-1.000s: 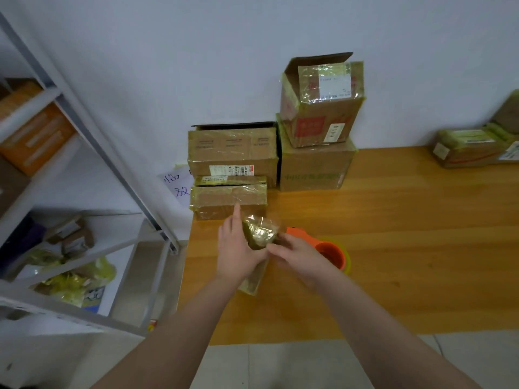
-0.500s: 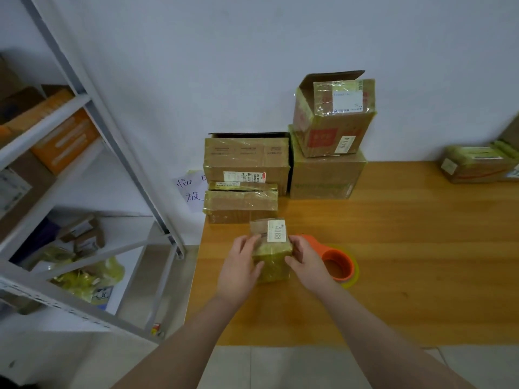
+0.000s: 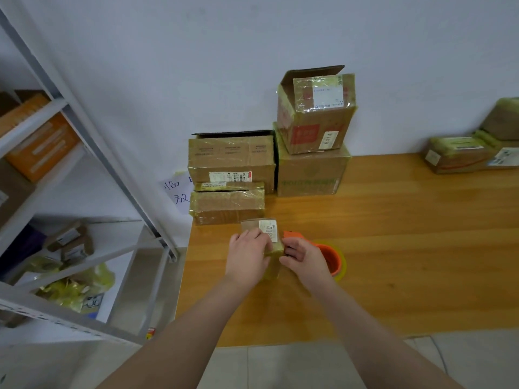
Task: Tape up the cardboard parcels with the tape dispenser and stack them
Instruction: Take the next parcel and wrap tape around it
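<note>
The left hand [image 3: 247, 256] lies over the left face of the small parcel [image 3: 273, 255], its fingers curled onto the top beside the white label. The right hand [image 3: 304, 258] pinches the parcel's right edge with curled fingers and thumb. So both hands grip it, one from each side. The parcel sits just left of the tape dispenser [image 3: 329, 258], low over the bench [image 3: 407, 248]; I cannot tell whether its base rests on the wood. The dispenser lies idle close behind the right hand.

The near half of the parcel looks wrapped in yellowish tape, while the far half shows bare cardboard, so the step in hand is probably rubbing the tape down. To do this well, one hand should brace the parcel while the other smooths from the middle toward the edges. Loose ends should be folded flat over the corners so nothing lifts later. The grip can be light, as a parcel this small is unlikely to resist much.

Beyond and left of the dispenser lies a flat taped parcel [image 3: 227, 204], with a wider box [image 3: 230, 158] behind it. Straight beyond the dispenser, a large box [image 3: 309, 172] carries an open-flapped box [image 3: 314, 116] against the wall. The flat parcel looks like the nearest level top for stacking, with the broad face down. More taped parcels [image 3: 455, 154] sit far right of the dispenser, and a metal shelf [image 3: 92, 141] stands well to its left.
</note>
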